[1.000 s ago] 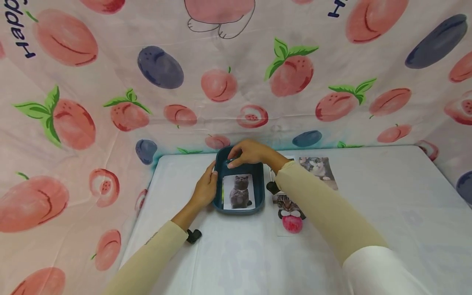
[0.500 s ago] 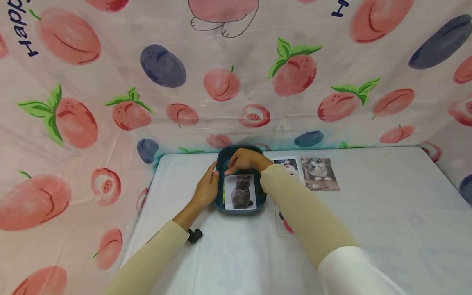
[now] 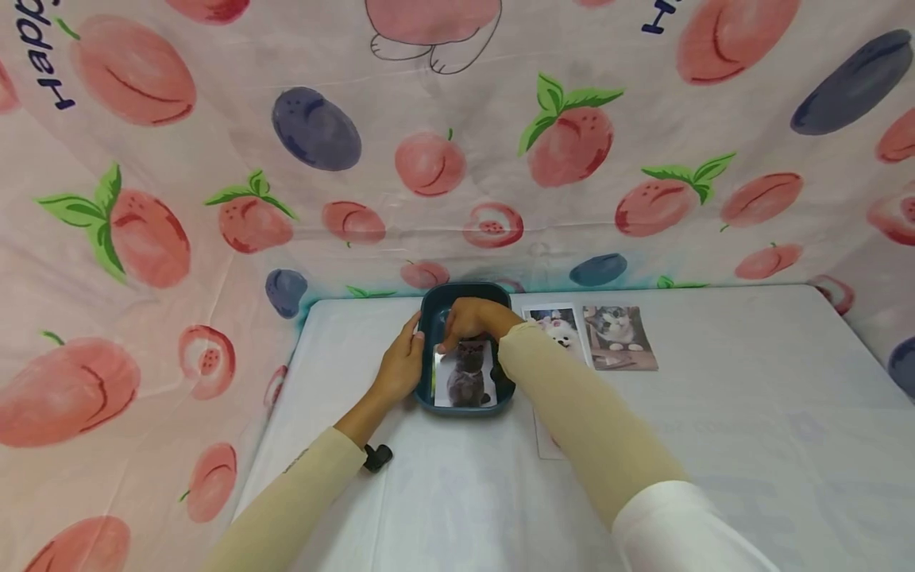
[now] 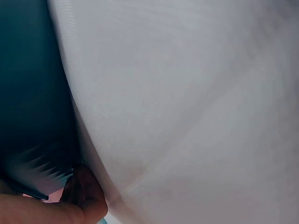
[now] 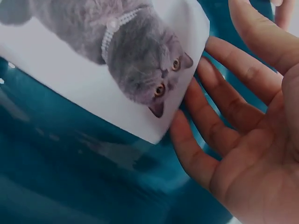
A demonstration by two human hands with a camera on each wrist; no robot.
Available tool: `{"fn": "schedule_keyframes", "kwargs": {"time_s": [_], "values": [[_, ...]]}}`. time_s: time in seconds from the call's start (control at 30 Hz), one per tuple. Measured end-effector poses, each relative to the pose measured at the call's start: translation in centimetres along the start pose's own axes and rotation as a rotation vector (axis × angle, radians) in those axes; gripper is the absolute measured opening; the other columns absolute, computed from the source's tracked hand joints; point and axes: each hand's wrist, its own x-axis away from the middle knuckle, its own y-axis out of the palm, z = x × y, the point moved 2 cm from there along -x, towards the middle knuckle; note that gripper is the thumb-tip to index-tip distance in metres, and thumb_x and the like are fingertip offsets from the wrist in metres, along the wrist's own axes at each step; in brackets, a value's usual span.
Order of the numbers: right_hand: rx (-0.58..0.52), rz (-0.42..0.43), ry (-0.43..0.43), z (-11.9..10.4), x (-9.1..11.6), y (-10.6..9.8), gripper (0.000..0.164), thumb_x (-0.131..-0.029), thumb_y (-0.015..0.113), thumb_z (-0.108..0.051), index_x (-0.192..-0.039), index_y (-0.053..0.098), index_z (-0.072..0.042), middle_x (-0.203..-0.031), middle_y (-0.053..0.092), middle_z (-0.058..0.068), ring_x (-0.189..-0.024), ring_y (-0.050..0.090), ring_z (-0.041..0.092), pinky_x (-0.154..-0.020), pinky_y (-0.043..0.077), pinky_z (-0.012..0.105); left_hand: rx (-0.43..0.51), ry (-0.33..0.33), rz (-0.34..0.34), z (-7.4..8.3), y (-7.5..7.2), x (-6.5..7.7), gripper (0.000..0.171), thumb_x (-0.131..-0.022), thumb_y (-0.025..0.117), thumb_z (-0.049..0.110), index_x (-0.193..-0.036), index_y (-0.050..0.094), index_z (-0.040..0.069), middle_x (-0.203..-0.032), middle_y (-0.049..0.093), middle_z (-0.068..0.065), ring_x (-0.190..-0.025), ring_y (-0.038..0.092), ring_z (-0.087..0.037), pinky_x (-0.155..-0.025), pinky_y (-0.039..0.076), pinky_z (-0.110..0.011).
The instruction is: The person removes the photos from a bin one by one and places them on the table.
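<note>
A dark teal tray [image 3: 500,292] with raised walls stands on the table. Inside it lies a photo card of a grey cat [image 3: 468,385], with another card's green edge peeking out at its left. My left hand [image 3: 402,364] holds the tray's left wall, thumb at the rim and fingers along the outside. In the left wrist view, those fingers [image 4: 88,193] are dark against the wall. My right hand [image 3: 472,319] reaches into the tray from the right. In the right wrist view, its fingertips [image 5: 180,122] touch the card's upper edge, with the thumb held apart.
Right of the tray lie a white dog photo card [image 3: 561,327] and a grey-and-white cat photo card [image 3: 618,338]. Another card [image 3: 549,441] is mostly covered by my right sleeve. A fruit-print cloth [image 3: 493,183] hangs behind the white table [image 3: 750,413].
My right hand has moved lower in the tray, from the far end to the cat card's upper edge. My left hand keeps its place on the tray.
</note>
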Motion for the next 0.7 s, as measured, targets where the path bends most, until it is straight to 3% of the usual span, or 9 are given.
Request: {"fn": "schedule_keyframes", "kwargs": {"time_s": [0.4, 0.7], "values": [[0.023, -0.005, -0.103, -0.1, 1.9, -1.3, 0.03, -0.088, 0.08, -0.032, -0.117, 0.079, -0.023, -0.12, 0.074, -0.003, -0.112, 0.062, 0.015, -0.106, 0.05, 0.036, -0.015, -0.024, -0.01, 0.0, 0.1, 0.0, 0.051, -0.113, 0.032, 0.033, -0.163, 0.026, 0.027, -0.163, 0.04, -0.011, -0.151, 0.036, -0.033, -0.123, 0.028, -0.055], [-0.002, -0.12, -0.147, 0.5, 4.7, -1.3, 0.052, -0.098, 0.07, -0.015, -0.146, 0.058, -0.028, -0.107, 0.068, 0.008, -0.083, 0.069, 0.02, -0.069, 0.063, 0.036, -0.017, -0.008, 0.005, 0.3, 0.1, 0.0, 0.051, -0.112, 0.033, 0.032, -0.162, 0.028, 0.025, -0.163, 0.04, -0.012, -0.151, 0.036, -0.034, -0.124, 0.028, -0.054]]}}
